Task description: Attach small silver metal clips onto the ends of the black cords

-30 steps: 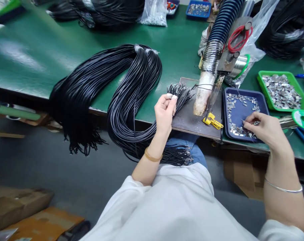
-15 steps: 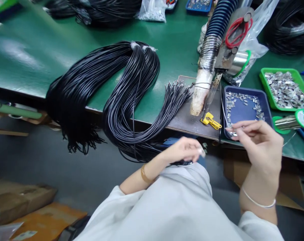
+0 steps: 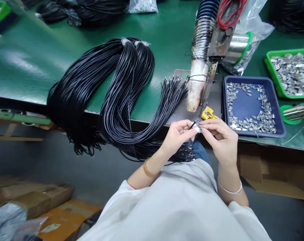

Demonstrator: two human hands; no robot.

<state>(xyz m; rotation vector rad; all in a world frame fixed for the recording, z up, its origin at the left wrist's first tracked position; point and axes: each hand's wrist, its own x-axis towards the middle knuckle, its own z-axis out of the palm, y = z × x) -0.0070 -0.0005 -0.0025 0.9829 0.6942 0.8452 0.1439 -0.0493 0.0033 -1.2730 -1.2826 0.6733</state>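
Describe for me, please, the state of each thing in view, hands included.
Left hand, pinching a black cable.
Right hand, close beside the left at that cable; what it grips is too small to tell.
Left cable bundle, draped over the edge of the table, ends hanging.
Right cable bundle, curved, some ends fanned out.
Blue tray, partly filled with metal pieces.
Green tray, heaped with metal pieces.
Hose, wrapped near its stained tip.

A glossy green workbench [image 3: 169, 43] fills the upper frame. On it lie coils of black cable [image 3: 96, 14] and a clear bag [image 3: 143, 6] along the top, draped black cables [image 3: 122, 87] left of centre, a dark board [image 3: 180, 113] near the middle, then a blue tray [image 3: 247, 102], green tray [image 3: 295, 96] and solder spool [image 3: 298, 112] at right.
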